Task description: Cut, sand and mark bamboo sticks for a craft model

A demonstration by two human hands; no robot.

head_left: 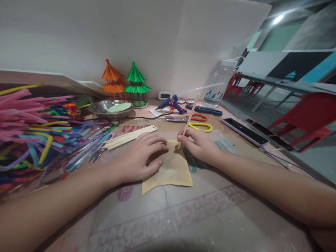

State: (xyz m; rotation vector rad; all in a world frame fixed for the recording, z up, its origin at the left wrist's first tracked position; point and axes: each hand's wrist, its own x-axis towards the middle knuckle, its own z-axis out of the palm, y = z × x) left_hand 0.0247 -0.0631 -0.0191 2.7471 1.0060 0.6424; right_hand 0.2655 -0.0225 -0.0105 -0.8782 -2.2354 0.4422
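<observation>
A thin wooden stick (pixel 192 112) stands tilted in my right hand (pixel 198 141), pinched between thumb and fingers. Its lower end reaches down to a piece of yellowish sandpaper-like sheet (pixel 170 171) on the table. My left hand (pixel 149 154) rests over the sheet's left side, fingers loosely curved and apart, with nothing seen in it. Beyond that hand lies a bundle of similar wooden sticks (pixel 128 137). Past my right hand are scissors with orange handles (pixel 198 118) and a yellow-handled pair (pixel 202 126).
Colourful pipe cleaners (pixel 28 129) pile up on the left beside a metal bowl (pixel 111 109). At the back stand orange (pixel 112 80) and green (pixel 137 84) pagoda models, a blue glue gun (pixel 172 104) and a water bottle (pixel 219 85). A phone (pixel 245 132) lies right.
</observation>
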